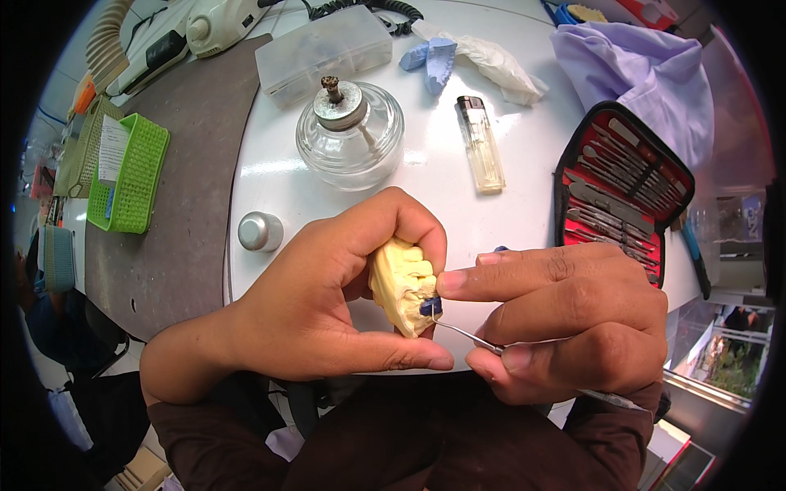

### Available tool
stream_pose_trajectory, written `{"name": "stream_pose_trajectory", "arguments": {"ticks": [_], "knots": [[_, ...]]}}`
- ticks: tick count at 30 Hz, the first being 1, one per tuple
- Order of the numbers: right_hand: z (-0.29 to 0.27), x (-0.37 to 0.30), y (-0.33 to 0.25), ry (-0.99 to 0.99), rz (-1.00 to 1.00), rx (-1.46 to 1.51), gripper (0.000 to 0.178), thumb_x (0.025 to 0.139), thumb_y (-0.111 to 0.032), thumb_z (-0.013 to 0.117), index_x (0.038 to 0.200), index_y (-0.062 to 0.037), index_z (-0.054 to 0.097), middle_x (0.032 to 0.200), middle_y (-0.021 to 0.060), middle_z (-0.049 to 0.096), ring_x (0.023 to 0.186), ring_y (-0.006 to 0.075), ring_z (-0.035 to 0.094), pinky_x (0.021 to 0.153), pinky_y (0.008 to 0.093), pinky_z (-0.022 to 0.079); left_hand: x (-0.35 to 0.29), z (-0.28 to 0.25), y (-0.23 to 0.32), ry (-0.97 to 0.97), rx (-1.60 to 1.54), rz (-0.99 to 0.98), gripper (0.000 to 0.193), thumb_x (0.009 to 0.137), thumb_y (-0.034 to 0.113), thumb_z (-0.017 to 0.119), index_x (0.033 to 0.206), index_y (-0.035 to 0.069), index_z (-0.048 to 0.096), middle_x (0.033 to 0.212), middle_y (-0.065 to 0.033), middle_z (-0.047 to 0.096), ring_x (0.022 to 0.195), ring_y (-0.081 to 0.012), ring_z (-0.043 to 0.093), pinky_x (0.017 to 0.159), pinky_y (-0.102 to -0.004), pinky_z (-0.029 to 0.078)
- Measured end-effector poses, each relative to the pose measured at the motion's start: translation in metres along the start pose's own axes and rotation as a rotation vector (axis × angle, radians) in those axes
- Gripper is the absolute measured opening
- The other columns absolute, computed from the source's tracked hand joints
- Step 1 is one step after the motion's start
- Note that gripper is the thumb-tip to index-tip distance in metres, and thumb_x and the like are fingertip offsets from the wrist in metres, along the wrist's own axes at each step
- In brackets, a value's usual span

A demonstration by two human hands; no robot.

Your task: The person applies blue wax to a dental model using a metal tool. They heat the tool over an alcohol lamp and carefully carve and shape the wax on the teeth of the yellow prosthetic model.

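My left hand (327, 286) is closed around a pale yellow dental model (401, 286), a cast with several teeth, held above the table's front edge. Dark blue wax (430, 306) covers one tooth at the model's lower right. Between the thumb and fingers of my right hand (573, 319) is a thin metal wax carver (467, 334). The carver's bent tip is at the blue wax; whether it touches is too fine to tell. One of my right fingertips rests against the side of the model. The carver's far end sticks out below my right hand.
Beyond my hands stands a glass spirit lamp (350, 147), with a silver cap (260, 232) to its left. A lighter (481, 147) lies right of the lamp. An instrument case (626, 188) is open at the right. A plastic box (327, 53) and green basket (131, 176) stand farther off.
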State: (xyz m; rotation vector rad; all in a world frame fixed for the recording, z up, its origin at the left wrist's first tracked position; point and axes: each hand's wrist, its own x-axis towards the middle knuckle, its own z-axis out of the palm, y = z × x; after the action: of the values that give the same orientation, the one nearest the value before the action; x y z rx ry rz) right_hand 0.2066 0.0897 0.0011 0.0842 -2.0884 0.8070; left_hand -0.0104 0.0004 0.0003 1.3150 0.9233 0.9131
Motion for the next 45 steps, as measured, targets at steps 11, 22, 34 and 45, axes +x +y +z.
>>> {"name": "stream_pose_trajectory", "arguments": {"ticks": [11,22,34,45], "knots": [[0.001,0.0,0.001,0.004,-0.013,-0.003,0.037,0.069,0.006,0.081,0.079,-0.0068,0.048,0.074,0.0089,0.067,0.082,0.0353,0.076,0.069,0.0415,0.065,0.0,0.0,0.0,-0.01,0.029,0.01,0.058,0.072,0.005,0.091,0.109,0.004,0.047,0.101,-0.0054,0.057,0.09,-0.0078,0.061,0.077,-0.022,0.05],[-0.001,0.001,0.0,-0.009,-0.008,-0.012,0.037,0.069,0.005,0.08,0.079,-0.0074,0.047,0.074,0.0081,0.067,0.082,0.0355,0.076,0.067,0.0412,0.065,-0.001,0.001,0.002,-0.012,-0.046,-0.041,0.058,0.072,0.004,0.091,0.11,0.003,0.047,0.102,-0.0052,0.059,0.09,-0.0081,0.064,0.075,-0.021,0.051],[-0.008,0.004,-0.004,-0.097,0.04,-0.012,0.04,0.072,0.002,0.081,0.089,-0.0079,0.046,0.079,0.0071,0.068,0.087,0.0361,0.075,0.069,0.0421,0.065,-0.003,0.005,0.008,0.029,-0.238,-0.131,0.056,0.072,0.001,0.088,0.112,0.003,0.049,0.097,-0.0029,0.06,0.082,-0.0063,0.063,0.069,-0.0198,0.049],[-0.006,0.003,-0.003,-0.098,0.036,-0.017,0.044,0.071,0.0,0.085,0.09,-0.0086,0.046,0.083,0.0066,0.069,0.089,0.0343,0.075,0.069,0.0419,0.065,-0.003,0.004,0.009,0.015,-0.235,-0.173,0.053,0.074,0.0,0.084,0.114,0.003,0.049,0.096,-0.0017,0.059,0.081,-0.0048,0.061,0.069,-0.0184,0.047]]}}
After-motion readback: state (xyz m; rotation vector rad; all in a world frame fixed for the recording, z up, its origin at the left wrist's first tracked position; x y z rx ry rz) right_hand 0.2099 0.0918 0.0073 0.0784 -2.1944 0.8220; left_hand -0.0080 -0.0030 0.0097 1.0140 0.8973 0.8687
